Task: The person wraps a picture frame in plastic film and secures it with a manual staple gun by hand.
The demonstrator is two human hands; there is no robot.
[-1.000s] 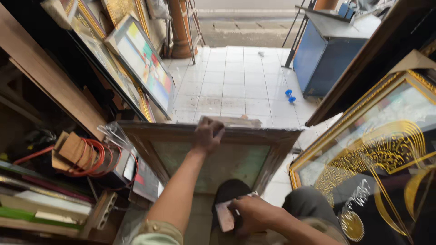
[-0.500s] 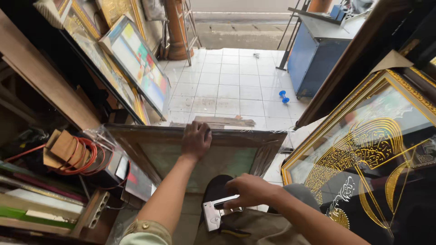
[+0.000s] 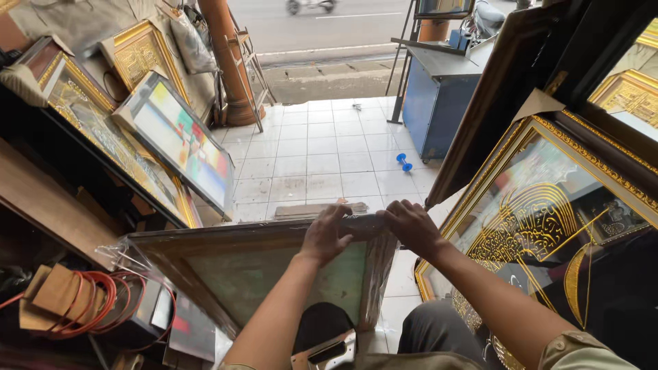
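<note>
Both bare forearms reach forward and away from the body, converging so the hands sit close together, nearly side by side. The left hand (image 3: 327,235) lies palm down, fingers curled over an edge, thumb tucked toward the right. The right hand (image 3: 408,227) sits just to its right, also palm down, fingers bent and gripping, its wrist angled inward. Short sleeve cuffs show at both elbows.

We see daylight coming in from the far street, making the white tiled floor (image 3: 322,157) bright. The near left shelves sit in dim shadow. Glare washes the gold-framed glass (image 3: 548,205) at right. Edges bow outward; focus stays sharp.
</note>
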